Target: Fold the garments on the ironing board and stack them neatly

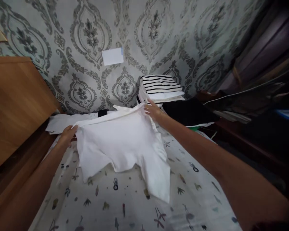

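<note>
A white T-shirt (118, 138) stretches between my two hands above the printed sheet, its sleeve and lower folds hanging toward me. My left hand (68, 133) pinches the shirt's left corner. At the upper right corner, my right hand (153, 109) grips the same edge, fingers closed on the fabric. Just behind my right hand stands a stack of folded clothes with a black-and-white striped garment (160, 84) on top. A folded black garment (190, 110) lies to the right of that stack. Behind my left hand is a folded white garment (65, 122), partly covered by the shirt.
The patterned sheet (125, 205) covers the surface in front of me. A wooden cabinet (16, 106) borders the left side. Patterned wallpaper (125, 29) with a white card (112, 56) is behind. Dark clutter and a cable (250, 88) lie at the right.
</note>
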A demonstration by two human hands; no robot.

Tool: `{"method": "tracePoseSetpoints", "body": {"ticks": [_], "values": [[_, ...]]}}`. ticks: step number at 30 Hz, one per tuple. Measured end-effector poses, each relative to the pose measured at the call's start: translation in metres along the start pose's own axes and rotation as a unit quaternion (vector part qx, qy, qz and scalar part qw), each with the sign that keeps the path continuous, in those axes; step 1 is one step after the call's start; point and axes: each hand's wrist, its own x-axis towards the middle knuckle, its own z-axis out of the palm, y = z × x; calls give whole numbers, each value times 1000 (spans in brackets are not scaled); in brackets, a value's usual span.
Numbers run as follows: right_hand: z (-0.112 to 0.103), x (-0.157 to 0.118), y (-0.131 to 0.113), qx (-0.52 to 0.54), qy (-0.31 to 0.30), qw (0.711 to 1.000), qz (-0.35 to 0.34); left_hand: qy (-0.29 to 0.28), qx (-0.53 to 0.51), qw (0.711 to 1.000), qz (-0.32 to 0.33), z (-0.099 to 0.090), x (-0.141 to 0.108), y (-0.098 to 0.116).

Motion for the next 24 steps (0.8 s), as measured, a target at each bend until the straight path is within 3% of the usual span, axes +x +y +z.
{"method": "tracePoseSetpoints", "body": {"ticks": [4, 7, 10, 13, 15, 18, 22, 24], "values": [[5, -26, 45, -118, -45, 990, -67, -28, -16, 998, -50, 16, -10, -16], [-21, -76, 67, -295, -127, 930, -181, -60, -36, 996, -55, 7, -30, -28], [-58, -141, 79, -411, -95, 876, -233, -83, -12, 995, -62, -10, -58, -37], [-86, -203, 86, -474, -60, 858, -189, -115, 33, 990, -71, -23, -89, -49], [-95, -233, 90, -497, -42, 853, -155, -153, 47, 984, -71, -27, -109, -57], [-90, -257, 91, -502, -21, 852, -147, -198, 66, 975, -74, -23, -131, -64], [-70, -259, 83, -465, -35, 870, -156, -209, 64, 975, -42, -13, -145, -60], [-65, -255, 74, -399, -49, 906, -129, -182, 17, 982, -36, -13, -148, -54]]}}
